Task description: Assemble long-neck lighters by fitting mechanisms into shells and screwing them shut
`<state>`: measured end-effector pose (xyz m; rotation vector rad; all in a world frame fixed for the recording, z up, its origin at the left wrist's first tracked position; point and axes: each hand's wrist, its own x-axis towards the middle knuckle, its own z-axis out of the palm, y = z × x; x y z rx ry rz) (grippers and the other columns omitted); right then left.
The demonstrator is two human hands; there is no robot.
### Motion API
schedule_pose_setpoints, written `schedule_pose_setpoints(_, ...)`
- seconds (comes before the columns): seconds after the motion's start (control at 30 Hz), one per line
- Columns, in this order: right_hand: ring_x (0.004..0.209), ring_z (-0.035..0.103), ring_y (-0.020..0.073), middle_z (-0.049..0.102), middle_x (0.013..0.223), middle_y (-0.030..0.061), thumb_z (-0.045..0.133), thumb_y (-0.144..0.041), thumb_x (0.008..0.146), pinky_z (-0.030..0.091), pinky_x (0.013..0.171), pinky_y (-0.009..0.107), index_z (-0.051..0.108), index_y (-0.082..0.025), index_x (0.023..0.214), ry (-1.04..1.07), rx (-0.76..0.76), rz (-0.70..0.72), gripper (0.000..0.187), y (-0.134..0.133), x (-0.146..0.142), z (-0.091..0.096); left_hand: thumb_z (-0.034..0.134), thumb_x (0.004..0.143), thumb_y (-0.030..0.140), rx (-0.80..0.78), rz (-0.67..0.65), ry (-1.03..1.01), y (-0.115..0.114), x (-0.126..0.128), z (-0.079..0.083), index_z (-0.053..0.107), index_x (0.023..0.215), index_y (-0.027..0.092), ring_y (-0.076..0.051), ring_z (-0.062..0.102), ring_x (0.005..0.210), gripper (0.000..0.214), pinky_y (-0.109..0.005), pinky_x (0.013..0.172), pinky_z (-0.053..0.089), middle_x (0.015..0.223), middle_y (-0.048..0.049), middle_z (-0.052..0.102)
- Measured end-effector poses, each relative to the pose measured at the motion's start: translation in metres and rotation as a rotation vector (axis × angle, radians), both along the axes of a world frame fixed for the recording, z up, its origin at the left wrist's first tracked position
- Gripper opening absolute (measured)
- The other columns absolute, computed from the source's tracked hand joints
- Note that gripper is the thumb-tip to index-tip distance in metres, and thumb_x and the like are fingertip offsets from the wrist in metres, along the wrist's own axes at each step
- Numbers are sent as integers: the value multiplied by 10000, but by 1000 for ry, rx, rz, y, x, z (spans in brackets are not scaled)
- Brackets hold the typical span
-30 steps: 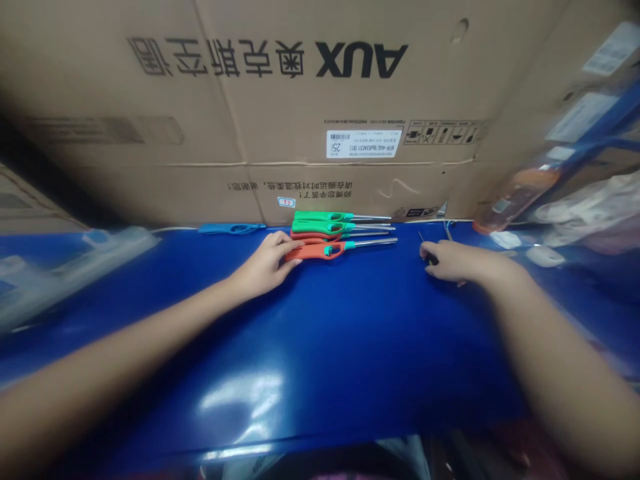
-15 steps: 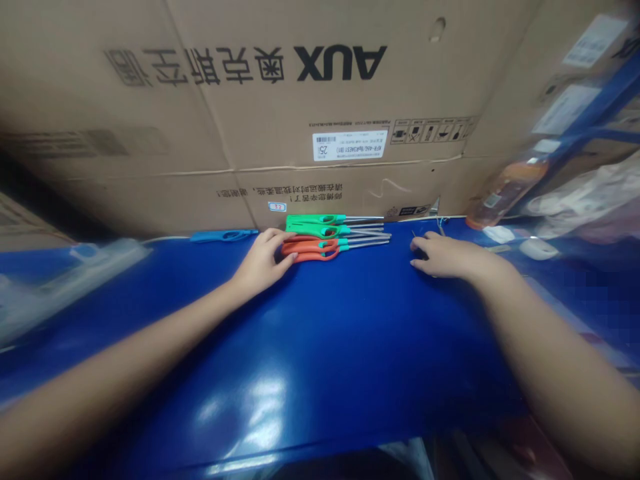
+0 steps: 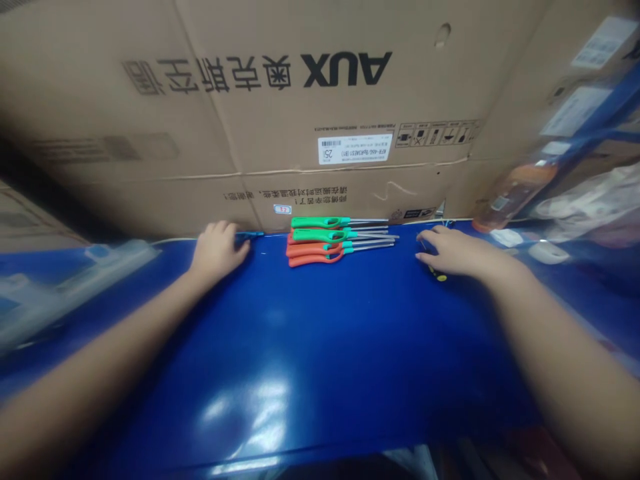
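Several gas lighters lie in a neat pile against the cardboard, with green lighters (image 3: 320, 235) on top and orange lighters (image 3: 313, 253) below. Their metal barrels point right. Left of the pile, my left hand (image 3: 219, 252) is closed over a blue plastic tool (image 3: 253, 235); only its right end shows. My right hand (image 3: 453, 252) is to the right of the barrel tips, fingers curled. A small dark tool with a yellow end (image 3: 440, 276) sticks out below it, mostly hidden by the palm.
A large cardboard box (image 3: 280, 140) walls off the back of the blue table (image 3: 320, 347). On the right stand an orange bottle (image 3: 515, 197), a white rounded object (image 3: 549, 252) and a plastic bag (image 3: 595, 203). Clear plastic packaging (image 3: 90, 283) lies at left.
My left hand has let go of the lighter pile and moved left onto the blue tool. Beneath my right hand, the yellow end has come into view.
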<state>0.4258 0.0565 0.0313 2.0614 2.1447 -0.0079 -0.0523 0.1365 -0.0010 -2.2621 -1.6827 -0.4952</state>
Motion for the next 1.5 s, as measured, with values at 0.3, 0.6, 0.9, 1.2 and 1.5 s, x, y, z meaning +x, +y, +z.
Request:
schedule_pose_setpoints(0.3,1129,610,342,592,1283,171,453,-409,945,488,959,465,613,-161,1240,22,11,97,417,-3,-16,2,510,864,371,-148,27,153,3,-24,10,692,926,187,-384,580,1026,266,-472,831,482,1031,-170,653)
schedule_pose_setpoints(0.6,1139,603,328,615,1254,158,454,-398,959,480,983,460,649,-151,1175,50,140,233,381,-13,-32,10,680,741,329,-519,-160,156,-40,-20,34,683,625,268,-201,584,546,131,-281,522,368,632,-17,648)
schedule_pose_setpoints(0.9,1057,647,256,700,1163,90,468,-303,994,494,899,399,674,-194,1108,254,279,665,259,-48,-102,1,646,858,268,-472,-486,58,-100,42,29,699,846,250,-213,642,822,58,-310,722,480,903,-28,688)
schedule_pose_setpoints(1.2,1007,617,245,669,1169,94,543,-344,990,490,855,406,653,-194,1069,423,227,920,202,-59,-138,-41,581,982,302,-369,-819,-285,-130,96,-10,669,1101,220,-220,633,1053,169,-364,937,511,1081,-75,690)
schedule_pose_setpoints(1.5,945,613,201,667,999,58,666,-329,921,486,856,362,613,-212,900,770,212,772,130,-37,-125,-47,677,908,316,-332,-629,-555,-109,82,-19,621,1249,240,-242,648,1134,354,-407,1017,529,1225,-90,658)
